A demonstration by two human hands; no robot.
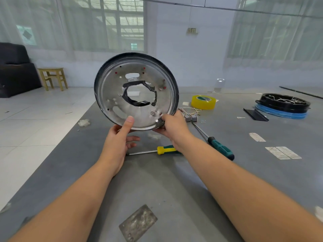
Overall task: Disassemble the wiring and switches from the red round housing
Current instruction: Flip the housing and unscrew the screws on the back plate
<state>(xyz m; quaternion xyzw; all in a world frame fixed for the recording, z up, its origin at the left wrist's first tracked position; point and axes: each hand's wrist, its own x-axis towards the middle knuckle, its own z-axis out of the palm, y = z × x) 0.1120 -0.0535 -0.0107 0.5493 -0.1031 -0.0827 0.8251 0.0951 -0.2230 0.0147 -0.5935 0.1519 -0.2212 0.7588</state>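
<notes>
Both hands hold the round housing upright above the grey tabletop. Its bare metal inside, shiny and full of small holes, faces the camera; black tape rings the middle opening. The left hand grips the rim at 6 o'clock, thumb flat on the metal. The right hand pinches the rim at 4 o'clock. Loose wiring with small switches lies on the tabletop just beside the yellow tape roll. Two screwdrivers lie below the hands.
</notes>
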